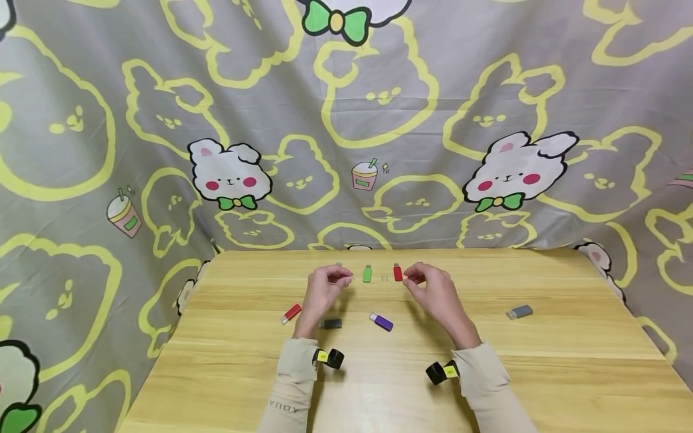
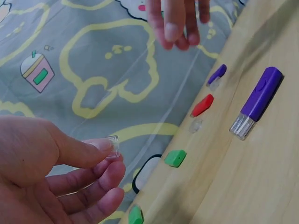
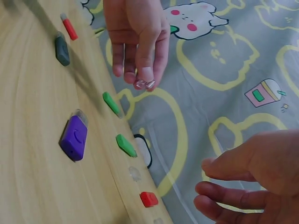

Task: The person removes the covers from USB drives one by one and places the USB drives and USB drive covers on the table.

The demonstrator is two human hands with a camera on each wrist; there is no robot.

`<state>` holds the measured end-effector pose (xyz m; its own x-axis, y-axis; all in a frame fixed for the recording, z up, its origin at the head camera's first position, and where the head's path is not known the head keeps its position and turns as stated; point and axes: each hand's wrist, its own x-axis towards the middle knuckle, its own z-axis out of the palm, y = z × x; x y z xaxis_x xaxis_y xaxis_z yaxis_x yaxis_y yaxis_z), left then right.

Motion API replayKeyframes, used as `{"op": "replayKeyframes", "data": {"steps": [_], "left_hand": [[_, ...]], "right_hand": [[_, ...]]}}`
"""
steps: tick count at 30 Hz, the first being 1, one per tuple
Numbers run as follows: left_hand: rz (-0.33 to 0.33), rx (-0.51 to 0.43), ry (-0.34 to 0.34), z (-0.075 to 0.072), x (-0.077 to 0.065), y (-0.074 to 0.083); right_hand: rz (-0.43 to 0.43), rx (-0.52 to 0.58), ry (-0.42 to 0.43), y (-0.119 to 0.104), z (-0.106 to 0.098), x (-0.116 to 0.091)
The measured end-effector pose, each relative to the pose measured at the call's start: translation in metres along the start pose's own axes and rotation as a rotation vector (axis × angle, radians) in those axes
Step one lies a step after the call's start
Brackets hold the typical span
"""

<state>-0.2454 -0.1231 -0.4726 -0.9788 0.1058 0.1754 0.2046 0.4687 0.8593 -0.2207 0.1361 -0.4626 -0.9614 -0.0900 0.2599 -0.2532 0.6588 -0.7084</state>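
Note:
My left hand (image 1: pixel 325 288) pinches a small clear plastic cap (image 2: pixel 113 146) between thumb and fingertips, raised over the far part of the table. My right hand (image 3: pixel 252 179) holds nothing; its thumb and fingers are apart, beside a red USB stick (image 1: pixel 397 273) near the back edge. Left of that stick lies a loose clear cap (image 1: pixel 384 278), then a green USB stick (image 1: pixel 367 274). Another green stick (image 3: pixel 111 103) is mostly behind my left hand in the head view. A second purple stick (image 2: pixel 217 73) with a clear cap (image 2: pixel 215 84) beside it is hidden there by my right hand.
Nearer on the wooden table (image 1: pixel 390 385) lie a purple USB stick (image 1: pixel 381 322), a dark one (image 1: pixel 332 323) by my left wrist, a red one (image 1: pixel 291 313) at left and a grey one (image 1: pixel 521 311) at right. A patterned curtain (image 1: pixel 303 228) hangs behind the back edge.

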Motion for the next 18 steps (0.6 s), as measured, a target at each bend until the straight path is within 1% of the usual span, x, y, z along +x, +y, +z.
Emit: {"op": "replayKeyframes", "data": {"steps": [6,9,13,18], "left_hand": [[-0.002,0.09,-0.004,0.001,0.01,0.0],[-0.004,0.143,-0.025,0.004,0.016,0.0],[0.011,0.235,-0.054,0.011,0.026,-0.002],[0.011,0.377,-0.04,0.017,0.038,-0.005]], "right_hand": [[0.032,-0.006,0.0,0.006,-0.01,-0.012],[0.044,-0.008,-0.003,0.01,-0.013,-0.016],[0.058,-0.018,-0.001,0.015,-0.017,-0.019],[0.053,-0.024,0.022,0.019,-0.026,-0.018]]}}
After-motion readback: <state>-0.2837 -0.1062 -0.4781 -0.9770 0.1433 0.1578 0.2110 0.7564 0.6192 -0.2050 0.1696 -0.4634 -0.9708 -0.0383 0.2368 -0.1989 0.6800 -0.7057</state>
